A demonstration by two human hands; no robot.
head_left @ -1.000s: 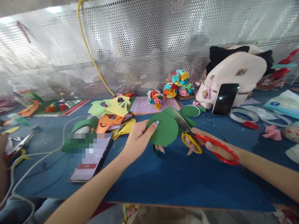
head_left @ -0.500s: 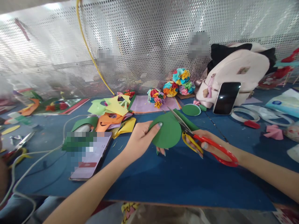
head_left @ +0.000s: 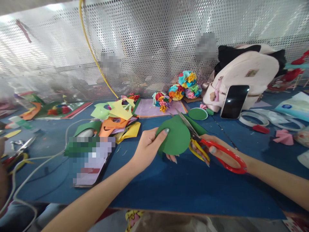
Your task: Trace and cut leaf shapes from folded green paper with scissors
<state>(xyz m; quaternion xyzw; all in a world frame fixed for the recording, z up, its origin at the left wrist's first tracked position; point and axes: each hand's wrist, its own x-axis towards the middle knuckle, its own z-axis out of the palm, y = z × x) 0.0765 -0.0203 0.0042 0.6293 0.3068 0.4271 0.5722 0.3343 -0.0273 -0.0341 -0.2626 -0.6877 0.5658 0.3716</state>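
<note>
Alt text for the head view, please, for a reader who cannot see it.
The left hand holds a green paper circle while the right hand cuts its edge with red and yellow scissors above a blue table. Coloured paper scraps, paper flowers and a pink backpack lie beyond.

Matt paper, glossy plastic and bare steel at my bench

In my left hand [head_left: 147, 149] the green paper disc [head_left: 175, 138] looks matt and smooth, while my right hand [head_left: 212, 151] grips scissors [head_left: 210, 146] with glossy red and yellow plastic handles and bright metal blades. The table [head_left: 183, 187] has a dull blue, slightly felt-like top. At twelve o'clock I see a shiny perforated metal screen [head_left: 154, 48]; at one o'clock crinkled paper flowers [head_left: 184, 85]; at two o'clock a soft pink cloth backpack [head_left: 251, 72] behind a glossy black phone [head_left: 234, 101].
</note>
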